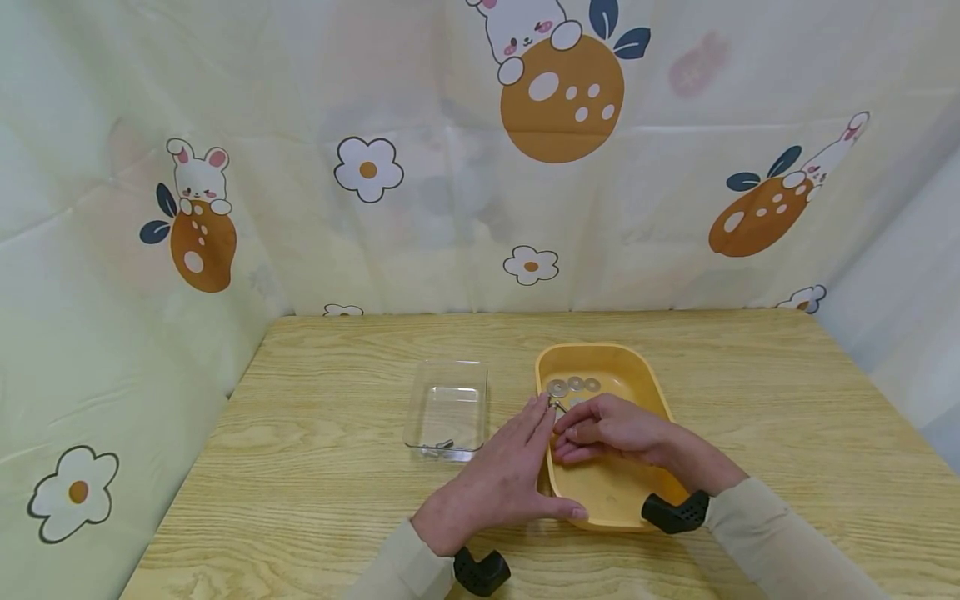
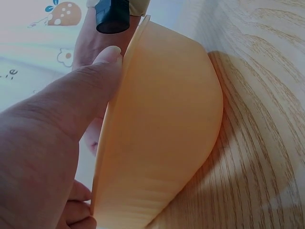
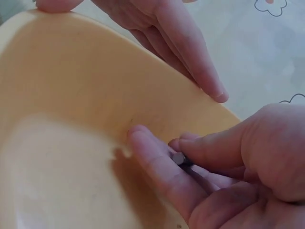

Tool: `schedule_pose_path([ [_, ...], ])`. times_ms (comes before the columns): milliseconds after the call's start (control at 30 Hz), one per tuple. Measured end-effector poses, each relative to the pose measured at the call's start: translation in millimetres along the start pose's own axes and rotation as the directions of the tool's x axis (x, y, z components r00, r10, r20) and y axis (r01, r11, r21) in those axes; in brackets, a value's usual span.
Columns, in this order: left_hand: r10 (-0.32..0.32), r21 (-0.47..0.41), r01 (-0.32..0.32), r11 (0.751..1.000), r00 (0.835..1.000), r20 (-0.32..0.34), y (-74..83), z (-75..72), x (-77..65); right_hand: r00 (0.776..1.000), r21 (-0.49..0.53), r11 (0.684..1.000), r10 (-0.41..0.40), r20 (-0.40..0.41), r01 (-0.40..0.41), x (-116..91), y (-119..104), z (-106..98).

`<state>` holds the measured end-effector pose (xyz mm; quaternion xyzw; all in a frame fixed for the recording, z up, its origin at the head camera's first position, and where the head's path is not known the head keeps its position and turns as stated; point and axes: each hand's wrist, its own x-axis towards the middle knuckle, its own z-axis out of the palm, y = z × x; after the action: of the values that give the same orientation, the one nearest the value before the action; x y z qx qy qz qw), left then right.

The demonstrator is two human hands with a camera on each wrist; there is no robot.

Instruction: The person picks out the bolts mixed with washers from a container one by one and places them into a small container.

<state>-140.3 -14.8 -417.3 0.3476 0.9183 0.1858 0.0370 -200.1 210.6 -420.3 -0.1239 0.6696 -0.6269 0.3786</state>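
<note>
My right hand point(image 1: 611, 432) is inside the orange tray point(image 1: 603, 521), over its left part. Its thumb and fingers pinch a small metal rod point(image 3: 179, 158), whose flat grey end shows in the right wrist view; the rest is hidden by the fingers. My left hand point(image 1: 506, 471) rests along the tray's left rim with fingers straight and thumb stretched over the near corner. Several metal washers point(image 1: 557, 388) lie at the tray's far end. Small metal pieces point(image 1: 558, 406) show between the two hands' fingertips in the head view.
Left of the tray stands a clear plastic box point(image 1: 422, 408) with a few small metal pieces point(image 1: 444, 444) at its near side. Both are on a wood-grain table point(image 1: 322, 433). A patterned curtain point(image 1: 450, 192) hangs behind the table's far edge.
</note>
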Motion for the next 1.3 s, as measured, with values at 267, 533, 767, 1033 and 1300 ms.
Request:
schedule_pose_path([
  [267,-0.010,-0.009,0.010,1.000,1.000,0.003,0.7,0.2,0.7,0.999,-0.026,0.999,-0.025,-0.039,0.024,-1.4,-0.3,-1.6],
  [533,-0.023,0.001,0.023,1.000,1.000,0.015,1.7,-0.9,0.9,0.994,-0.026,0.999,-0.023,-0.111,0.020,-4.0,-3.3,-1.7],
  [767,-0.023,-0.007,0.023,1.000,1.000,0.019,1.1,-0.8,0.9,0.993,-0.061,0.998,-0.037,-0.116,0.030,-6.3,-5.7,-3.2],
  [1033,-0.033,-0.031,0.034,0.999,0.999,0.020,-2.4,-1.3,0.3,0.994,-0.002,1.000,-0.025,-0.102,0.025,-6.7,-9.9,-5.3],
  [1300,-0.055,-0.041,0.055,0.998,0.998,-0.008,-6.8,-9.3,-3.3,0.996,0.083,0.996,-0.027,-0.090,0.035,-7.8,-14.4,-8.1],
])
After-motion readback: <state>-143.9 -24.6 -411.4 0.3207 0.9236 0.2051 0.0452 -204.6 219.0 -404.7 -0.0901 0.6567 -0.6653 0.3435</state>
